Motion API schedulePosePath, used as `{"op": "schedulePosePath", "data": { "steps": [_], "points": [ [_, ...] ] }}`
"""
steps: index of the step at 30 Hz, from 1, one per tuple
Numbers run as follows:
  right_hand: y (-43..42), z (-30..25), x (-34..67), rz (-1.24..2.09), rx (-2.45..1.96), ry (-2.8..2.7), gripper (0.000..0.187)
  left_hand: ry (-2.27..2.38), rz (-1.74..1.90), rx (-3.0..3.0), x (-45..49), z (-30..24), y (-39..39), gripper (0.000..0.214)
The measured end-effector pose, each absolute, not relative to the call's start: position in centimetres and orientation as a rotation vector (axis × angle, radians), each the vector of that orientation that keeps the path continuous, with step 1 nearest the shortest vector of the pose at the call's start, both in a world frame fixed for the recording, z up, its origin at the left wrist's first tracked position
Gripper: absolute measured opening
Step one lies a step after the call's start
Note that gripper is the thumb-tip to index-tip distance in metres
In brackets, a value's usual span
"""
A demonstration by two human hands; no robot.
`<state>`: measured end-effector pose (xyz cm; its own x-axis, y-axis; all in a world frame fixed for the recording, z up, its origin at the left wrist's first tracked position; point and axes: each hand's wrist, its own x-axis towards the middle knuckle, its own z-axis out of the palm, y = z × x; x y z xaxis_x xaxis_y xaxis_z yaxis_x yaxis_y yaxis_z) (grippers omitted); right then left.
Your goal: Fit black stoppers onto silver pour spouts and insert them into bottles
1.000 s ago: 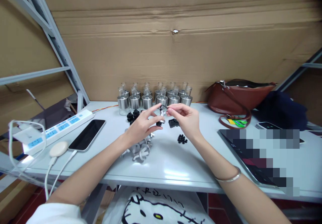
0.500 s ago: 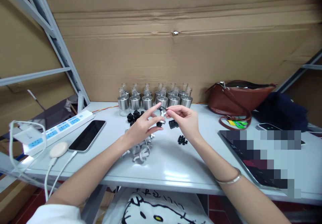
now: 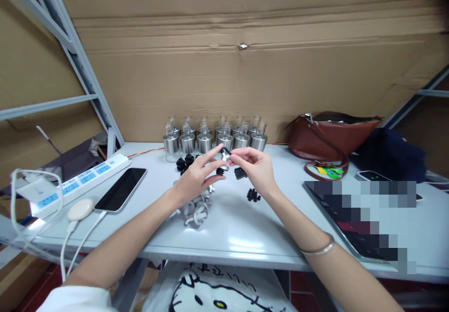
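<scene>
Over the middle of the table, my left hand grips a pour spout between its fingers. The spout has a silver body, a ribbed black stopper below and a black piece on top. With pinched fingertips, my right hand holds the upper side of the same spout, by the black piece; the exact contact is hidden. Silver spout parts lie in a heap below my left hand. Black stoppers sit behind it. Small black pieces and a cluster of tiny black caps lie near my right hand.
Several glass bottles with steel sleeves stand in rows at the back. On the left are a power strip, a phone and a white charging puck. A brown handbag and a partly blurred flat dark item lie right.
The black piece on top of the spout now sits against the silver body, where it stuck out toward my right fingers before. Both hands stay in nearly the same place.
</scene>
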<state>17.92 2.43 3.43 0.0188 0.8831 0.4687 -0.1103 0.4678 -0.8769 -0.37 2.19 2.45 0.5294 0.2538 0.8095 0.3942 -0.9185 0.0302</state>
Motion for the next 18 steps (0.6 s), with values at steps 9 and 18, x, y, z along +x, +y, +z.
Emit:
{"op": "schedulePosePath", "data": {
  "steps": [9,18],
  "points": [
    [2.41,3.09,17.91,0.895,-0.718,-1.437,0.026,-0.596,-1.302,-2.535,-0.43,2.31,2.31,0.027],
    [2.35,2.63,18.16,0.649,-0.742,-1.636,0.027,-0.656,-1.289,-2.512,-0.66,2.00,2.46,0.031]
  ]
}}
